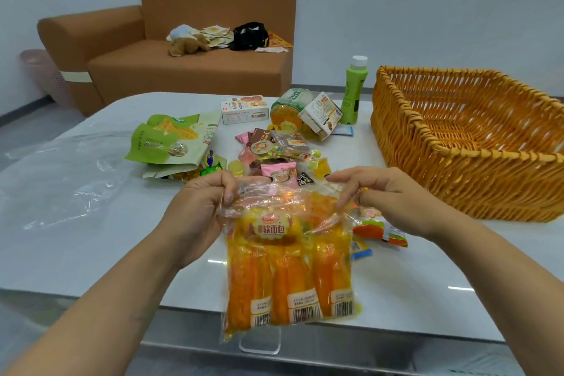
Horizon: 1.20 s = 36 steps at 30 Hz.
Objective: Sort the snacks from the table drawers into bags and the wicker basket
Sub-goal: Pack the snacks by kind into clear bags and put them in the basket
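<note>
I hold one clear plastic bag [290, 253] above the table's near edge, my left hand [201, 210] pinching its top rim between thumb and curled fingers, my right hand [387, 195] pinching the rim's other side with fingertips. Inside stand three orange-yellow wrapped bread sticks [293, 284], barcodes at the bottom, and a fourth pack lies across their tops. One wicker basket [457, 168] sits at the white table's [106, 253] far right corner; what shows of its floor holds nothing. One green bottle [354, 91] with a white cap stands just left of the basket. Near the far edge lie one white snack box [244, 108], one round jelly tub [290, 110] on its side and one tilted carton [320, 116]. A heap of small wrapped snacks [280, 152], too many to count, fills the middle. Two green pouches [171, 143] lie left of it. A second, flat clear bag [67, 168] lies along the left edge. One orange snack packet [378, 229] rests under my right wrist.
</note>
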Tool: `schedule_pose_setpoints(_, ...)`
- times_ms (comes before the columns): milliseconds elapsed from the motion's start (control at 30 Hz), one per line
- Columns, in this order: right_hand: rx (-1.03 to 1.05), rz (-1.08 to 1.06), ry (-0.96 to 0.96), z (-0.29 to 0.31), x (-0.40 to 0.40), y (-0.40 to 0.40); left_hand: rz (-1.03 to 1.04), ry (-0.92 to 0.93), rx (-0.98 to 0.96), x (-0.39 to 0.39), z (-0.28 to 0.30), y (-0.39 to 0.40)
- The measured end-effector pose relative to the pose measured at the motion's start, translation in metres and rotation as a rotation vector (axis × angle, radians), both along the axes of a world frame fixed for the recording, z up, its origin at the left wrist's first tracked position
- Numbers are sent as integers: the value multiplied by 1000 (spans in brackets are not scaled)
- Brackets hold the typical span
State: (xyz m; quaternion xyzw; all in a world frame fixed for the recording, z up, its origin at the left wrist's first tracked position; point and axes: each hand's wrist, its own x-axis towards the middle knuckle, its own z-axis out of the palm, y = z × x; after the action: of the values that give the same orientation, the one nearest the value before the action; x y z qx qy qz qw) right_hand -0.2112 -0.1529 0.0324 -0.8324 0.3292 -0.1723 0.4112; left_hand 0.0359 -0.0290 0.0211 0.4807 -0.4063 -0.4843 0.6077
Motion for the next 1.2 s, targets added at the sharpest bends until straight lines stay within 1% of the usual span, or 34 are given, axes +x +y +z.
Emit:
schedule_pose_setpoints(67,-9,-27,37,7,0,2,1,-57,-15,-1,1,0)
schedule_pose_setpoints(133,-111,-98,45,16,4,7,-16,-109,-50,-2,5,1)
schedule_pose_setpoints(267,-583,-330,36,43,23,29,-46,-256,-116,-6,12,3)
schedule_pose_setpoints(333,-716,-400,115,56,36,45,-61,-312,-148,-9,13,3)
schedule_pose_setpoints(400,-763,-402,269,53,47,58,-67,-336,-174,-13,13,4)
schedule_pose_setpoints(467,-769,-364,413,38,56,67,-53,-315,-194,-16,12,5)
schedule_pose_setpoints(500,-755,-349,463,30,59,70,-49,-301,-201,-17,11,6)
schedule_pose_setpoints(567,-732,-378,500,17,59,72,-38,-244,-218,-16,8,5)
schedule_pose_setpoints(600,-766,-412,485,12,59,71,-27,-209,-222,-16,7,5)
schedule_pose_setpoints(667,-900,-480,391,5,59,71,-3,-112,-222,-17,8,4)
schedule_pose_setpoints(767,-955,-503,239,-4,65,66,-19,226,-167,-16,14,6)
schedule_pose_setpoints(800,-971,-499,220,-8,66,63,-37,304,-144,-16,17,9)
schedule_pose_setpoints(833,-982,-494,204,-11,67,61,-37,333,-110,-16,16,10)
schedule_pose_setpoints(867,-995,-493,193,-12,68,59,-23,301,-49,-17,12,10)
schedule_pose_setpoints(900,-1013,-492,188,-14,69,56,6,200,26,-18,6,10)
schedule_pose_setpoints(967,-1040,-500,183,-17,71,53,56,-74,179,-26,-4,10)
schedule_pose_setpoints(1000,-1058,-503,170,-20,71,53,67,-160,230,-31,-7,11)
schedule_pose_setpoints(1033,-1084,-504,152,-21,70,51,80,-197,253,-34,-9,12)
schedule_pose_setpoints(1100,-1132,-505,103,-22,69,49,78,-199,233,-38,-10,15)
schedule_pose_setpoints(1200,-1134,-532,72,-21,65,43,67,-93,190,-34,-11,19)
